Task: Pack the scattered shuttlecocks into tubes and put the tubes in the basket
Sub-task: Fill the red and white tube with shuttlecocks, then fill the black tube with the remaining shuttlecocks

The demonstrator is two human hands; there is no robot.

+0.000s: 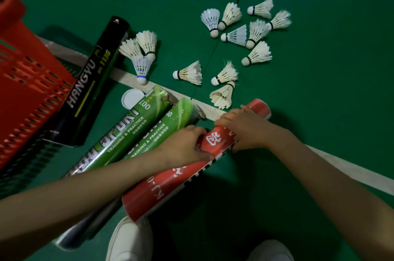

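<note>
Both hands grasp the red tube [200, 167] lying on the floor [319, 111] at 6 o'clock: the left hand [185, 145] wraps its middle, the right hand [245, 128] clasps it nearer the far end. Step in hand, as judged: readying this tube for loading; no shuttlecock is packed yet in view. The next move calls for opening an end and feeding shuttlecocks cork-first. Counts: shuttlecocks [232, 35], fourteen, loose from 11 to 1 o'clock; green tubes [128, 130], two; black box [89, 83], one, leaning on the one red basket [23, 90] at 9 o'clock; white cap [132, 98], one.
</note>
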